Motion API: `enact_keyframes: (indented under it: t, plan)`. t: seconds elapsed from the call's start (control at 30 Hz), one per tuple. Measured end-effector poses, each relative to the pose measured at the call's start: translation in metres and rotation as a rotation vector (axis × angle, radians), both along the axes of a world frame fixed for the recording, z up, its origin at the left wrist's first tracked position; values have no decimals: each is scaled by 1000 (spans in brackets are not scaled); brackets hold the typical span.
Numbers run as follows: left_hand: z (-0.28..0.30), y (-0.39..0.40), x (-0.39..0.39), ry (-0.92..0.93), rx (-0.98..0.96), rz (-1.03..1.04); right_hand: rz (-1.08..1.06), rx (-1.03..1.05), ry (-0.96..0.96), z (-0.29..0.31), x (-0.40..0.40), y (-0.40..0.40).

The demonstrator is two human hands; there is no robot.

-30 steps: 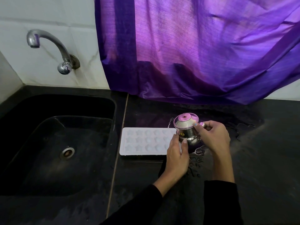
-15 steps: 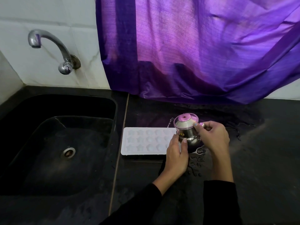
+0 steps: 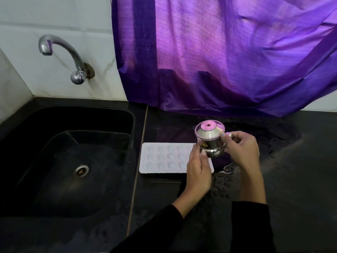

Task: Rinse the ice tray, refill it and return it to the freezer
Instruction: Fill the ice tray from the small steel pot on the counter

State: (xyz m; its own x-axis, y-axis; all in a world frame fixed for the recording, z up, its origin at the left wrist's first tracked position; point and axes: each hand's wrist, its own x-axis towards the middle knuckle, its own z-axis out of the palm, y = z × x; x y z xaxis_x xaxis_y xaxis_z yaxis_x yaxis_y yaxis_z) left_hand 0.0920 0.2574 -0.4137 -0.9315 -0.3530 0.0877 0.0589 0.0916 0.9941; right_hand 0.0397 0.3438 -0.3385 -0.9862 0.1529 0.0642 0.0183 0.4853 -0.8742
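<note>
A white ice tray (image 3: 165, 157) with star-shaped cells lies flat on the black counter (image 3: 295, 179), just right of the sink. Above its right end I hold a small steel pot (image 3: 210, 139), upright, its mouth reflecting the purple curtain. My right hand (image 3: 240, 150) grips the pot's side and rim. My left hand (image 3: 197, 168) steadies the pot's lower left side with its fingertips and covers the tray's right end. No water is visibly pouring.
A black sink (image 3: 69, 161) with a metal drain (image 3: 80, 171) fills the left side, under a chrome tap (image 3: 60, 53) on the tiled wall. A purple curtain (image 3: 228, 52) hangs behind the counter. Water puddles (image 3: 226, 178) lie on the counter near my hands.
The pot has stayed over the tray's right end, held by both hands. Only the view has shifted slightly.
</note>
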Motion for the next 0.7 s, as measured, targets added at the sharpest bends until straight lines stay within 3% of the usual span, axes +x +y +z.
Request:
enact_keyframes:
  t: [0.7]
  plan:
    - [-6,-10,6,-24,7,-4,10,201,0,-1,3,-19]
